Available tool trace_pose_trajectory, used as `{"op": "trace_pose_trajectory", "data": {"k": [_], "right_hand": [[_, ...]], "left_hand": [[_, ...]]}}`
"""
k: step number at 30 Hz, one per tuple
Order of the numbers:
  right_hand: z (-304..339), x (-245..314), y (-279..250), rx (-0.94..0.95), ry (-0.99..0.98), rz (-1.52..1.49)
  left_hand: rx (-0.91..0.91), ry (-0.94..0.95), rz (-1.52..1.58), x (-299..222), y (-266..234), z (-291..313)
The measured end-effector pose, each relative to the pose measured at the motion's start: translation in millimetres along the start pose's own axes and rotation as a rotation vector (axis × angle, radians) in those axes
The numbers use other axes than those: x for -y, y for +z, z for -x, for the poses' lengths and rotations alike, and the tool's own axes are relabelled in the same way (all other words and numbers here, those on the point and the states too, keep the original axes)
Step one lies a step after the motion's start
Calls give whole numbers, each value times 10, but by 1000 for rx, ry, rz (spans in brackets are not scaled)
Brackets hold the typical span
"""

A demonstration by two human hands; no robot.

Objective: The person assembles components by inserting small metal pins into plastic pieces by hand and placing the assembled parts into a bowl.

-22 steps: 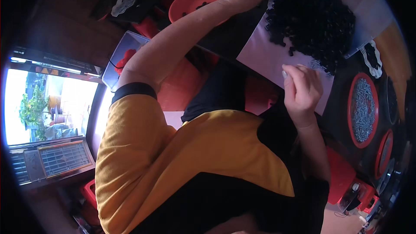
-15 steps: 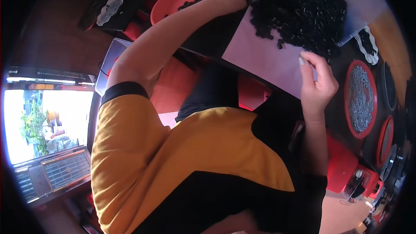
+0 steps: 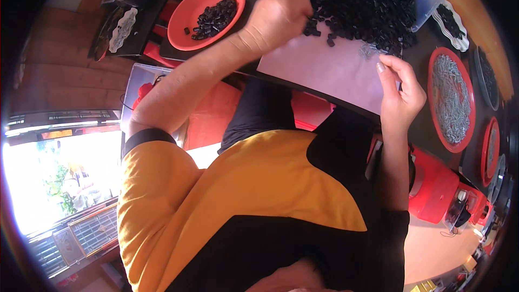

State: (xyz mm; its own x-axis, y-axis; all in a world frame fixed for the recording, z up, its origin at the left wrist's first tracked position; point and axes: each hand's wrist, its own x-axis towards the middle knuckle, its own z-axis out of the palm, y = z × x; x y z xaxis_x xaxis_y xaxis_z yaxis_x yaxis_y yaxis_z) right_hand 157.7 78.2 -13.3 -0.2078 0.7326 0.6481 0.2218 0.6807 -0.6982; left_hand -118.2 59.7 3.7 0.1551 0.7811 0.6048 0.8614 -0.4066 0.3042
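Note:
A heap of small black cylindrical pieces [image 3: 359, 2] lies spilled from a clear plastic bin [image 3: 432, 2] onto a pink sheet [image 3: 319, 70]. At the heap's left edge is my left hand [image 3: 281, 19], its fingers curled together; whatever they may hold is hidden. My right hand [image 3: 401, 89] hovers over the sheet's right side, thumb and forefinger pinched. I cannot make out what is between those fingertips. Just beyond them lie several small silvery bits [image 3: 367, 50], against the heap's near edge. Left of my left hand, an orange-red bowl [image 3: 178, 30] holds more black pieces [image 3: 216, 17].
On the right stand a red oval tray of small silvery metal parts [image 3: 451, 100], a smaller red tray [image 3: 490, 148], a dark round dish [image 3: 486, 78] and a white wavy-edged dish [image 3: 459, 38]. Another wavy dish [image 3: 123, 30] sits far left. A red stool-like object [image 3: 432, 186] is at lower right.
My left hand has come from beside the bowl to the heap's left edge, lower in the picture. My right hand stays pinched in nearly the same place. The whole view has shifted slightly.

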Motion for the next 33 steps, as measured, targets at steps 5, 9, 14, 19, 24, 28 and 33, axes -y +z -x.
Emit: {"op": "trace_pose_trajectory", "data": {"k": [5, 9, 14, 19, 24, 28, 33], "right_hand": [[-7, -30, 24, -20, 81, -102], [13, -11, -3, -35, 111, -91], [18, -54, -22, -63, 113, -156], [7, -50, -35, -57, 113, -144], [38, -106, -7, -78, 131, -200], [50, -118, -23, -69, 128, -226], [27, -69, -24, -51, 141, -252]], "left_hand": [[58, 194, -4, -561, 394, -36], [66, 199, -96, -613, 588, -102], [83, 235, -110, -631, 579, -114], [104, 278, -100, -620, 627, -124], [156, 371, -348, -669, 644, -125], [139, 396, -365, -632, 687, -139], [71, 279, -219, -668, 654, -68]]}}
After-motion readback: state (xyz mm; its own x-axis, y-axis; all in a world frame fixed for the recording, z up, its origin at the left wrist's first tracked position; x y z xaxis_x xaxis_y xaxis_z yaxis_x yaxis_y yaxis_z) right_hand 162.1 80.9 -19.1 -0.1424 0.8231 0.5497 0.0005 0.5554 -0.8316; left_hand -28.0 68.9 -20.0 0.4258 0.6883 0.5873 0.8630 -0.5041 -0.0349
